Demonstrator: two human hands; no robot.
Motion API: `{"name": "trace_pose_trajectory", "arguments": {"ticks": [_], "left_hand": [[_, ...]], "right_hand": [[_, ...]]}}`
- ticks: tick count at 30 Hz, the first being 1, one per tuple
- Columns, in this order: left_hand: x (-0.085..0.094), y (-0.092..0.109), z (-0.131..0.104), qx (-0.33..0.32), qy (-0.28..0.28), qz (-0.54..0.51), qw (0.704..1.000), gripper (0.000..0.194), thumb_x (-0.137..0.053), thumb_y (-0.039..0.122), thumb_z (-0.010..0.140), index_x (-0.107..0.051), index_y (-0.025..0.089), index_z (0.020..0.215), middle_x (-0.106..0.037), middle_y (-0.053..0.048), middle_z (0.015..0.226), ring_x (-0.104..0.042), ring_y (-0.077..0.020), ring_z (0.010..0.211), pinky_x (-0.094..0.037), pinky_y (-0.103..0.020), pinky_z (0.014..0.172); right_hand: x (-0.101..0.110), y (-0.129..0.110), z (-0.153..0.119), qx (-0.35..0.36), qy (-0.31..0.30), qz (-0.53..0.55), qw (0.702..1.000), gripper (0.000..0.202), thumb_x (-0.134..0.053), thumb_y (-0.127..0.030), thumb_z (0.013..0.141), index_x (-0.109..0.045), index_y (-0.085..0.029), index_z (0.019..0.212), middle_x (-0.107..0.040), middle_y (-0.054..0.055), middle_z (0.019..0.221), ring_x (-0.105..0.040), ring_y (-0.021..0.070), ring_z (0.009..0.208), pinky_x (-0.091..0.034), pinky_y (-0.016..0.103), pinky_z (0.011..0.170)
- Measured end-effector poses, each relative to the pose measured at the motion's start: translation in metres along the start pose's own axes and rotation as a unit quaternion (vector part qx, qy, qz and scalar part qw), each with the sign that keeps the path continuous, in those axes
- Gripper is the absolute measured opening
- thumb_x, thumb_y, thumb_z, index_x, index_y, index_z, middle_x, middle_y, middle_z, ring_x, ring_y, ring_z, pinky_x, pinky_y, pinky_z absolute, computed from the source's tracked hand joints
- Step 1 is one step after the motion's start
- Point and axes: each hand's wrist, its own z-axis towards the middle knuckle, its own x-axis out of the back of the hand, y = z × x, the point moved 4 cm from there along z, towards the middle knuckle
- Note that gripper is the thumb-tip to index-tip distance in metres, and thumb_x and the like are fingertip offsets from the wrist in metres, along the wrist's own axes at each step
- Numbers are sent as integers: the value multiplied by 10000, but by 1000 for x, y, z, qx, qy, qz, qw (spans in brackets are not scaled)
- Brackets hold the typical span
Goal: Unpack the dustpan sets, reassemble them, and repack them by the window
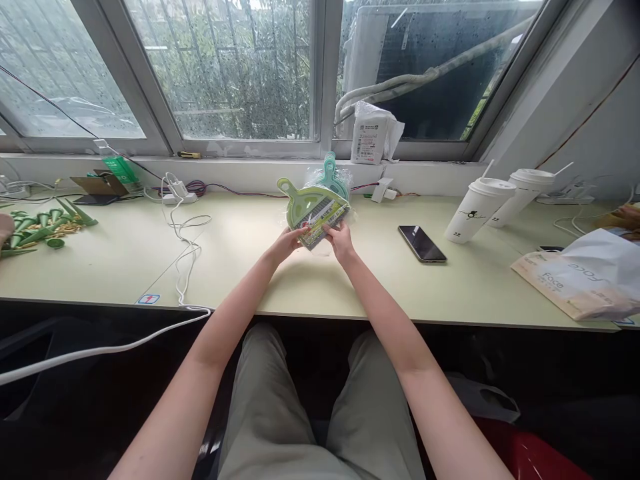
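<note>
Both my hands grip a green dustpan set (311,202) in clear plastic wrap, tilted up above the middle of the table. A printed label runs across its lower front. My left hand (287,244) is closed on the lower left edge, thumb on the front. On the lower right edge, my right hand (341,240) pinches the pack the same way. Behind it, near the window sill, is a teal dustpan set (330,175), also wrapped in plastic and partly hidden by the green one.
A phone (423,244) lies to the right, near two white lidded cups (477,210) with straws and a paper bag (585,277). White cables (186,233) cross the table at left. Green cone-shaped pieces (43,230) are heaped at far left. A tissue pack (371,135) stands on the sill.
</note>
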Motion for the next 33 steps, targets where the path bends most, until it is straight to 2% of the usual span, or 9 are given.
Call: {"name": "trace_pose_trajectory", "arguments": {"ticks": [4,6,8,11,14,19,24,28,33], "left_hand": [[22,-2,7,41,88,8,995,438,-704,248,669,-641,122,1084,-724,-83,915,-697,-200,866,-591,-329,823],[34,1,8,44,121,-12,992,420,-648,246,667,-631,125,1069,-714,-87,901,-698,-220,882,-602,-350,833],[45,7,7,35,134,-42,989,416,-618,240,660,-610,134,1062,-705,-100,949,-696,-243,932,-609,-382,861],[52,14,3,16,124,-74,989,399,-615,225,662,-586,141,1051,-685,-115,1036,-686,-255,988,-616,-415,894],[53,15,-1,38,116,-74,990,393,-619,212,669,-593,135,1053,-682,-120,1044,-689,-254,960,-626,-436,881],[54,8,-2,123,80,-17,989,415,-646,167,674,-634,114,1085,-707,-136,1003,-705,-248,890,-642,-379,808],[56,4,-6,206,58,60,975,473,-700,148,687,-645,112,1155,-728,-133,928,-707,-207,713,-612,-265,603],[52,1,-7,215,23,89,972,472,-732,160,699,-657,104,1162,-737,-143,932,-715,-212,728,-618,-281,636],[49,-7,-4,221,13,101,970,446,-767,181,690,-688,114,1124,-739,-142,966,-715,-200,748,-612,-274,677]], "right_hand": [[9,0,8,-86,-46,-79,992,120,-679,-279,858,-607,-187,886,-739,58,804,-734,201,834,-616,408,885],[20,-8,9,-72,-35,-170,982,121,-618,-284,895,-644,-166,883,-736,99,808,-733,240,856,-603,465,895],[27,-23,7,38,9,-296,954,128,-602,-183,872,-676,-181,977,-738,122,1005,-694,272,1032,-549,511,979],[21,-38,-5,236,-1,-471,850,465,-606,-35,796,-652,-277,1191,-552,64,1436,-427,278,1398,-350,550,1159],[13,-39,-12,300,-29,-536,789,389,-600,-65,840,-684,-291,1145,-506,42,1477,-324,271,1451,-255,557,1181],[21,-38,-1,292,-13,-478,828,104,-658,-249,880,-741,-263,819,-671,47,1197,-500,274,1254,-342,487,1108],[31,-25,13,235,-22,-425,874,82,-710,-289,833,-720,-247,764,-686,37,1092,-582,238,1132,-409,436,1072],[37,-10,20,188,-9,-388,902,18,-717,-200,795,-700,-207,797,-611,73,1188,-578,209,1165,-441,398,1077],[49,7,28,53,4,-377,925,569,-780,-75,681,-601,-218,1202,-666,68,1150,-638,202,1078,-453,437,1073]]}}
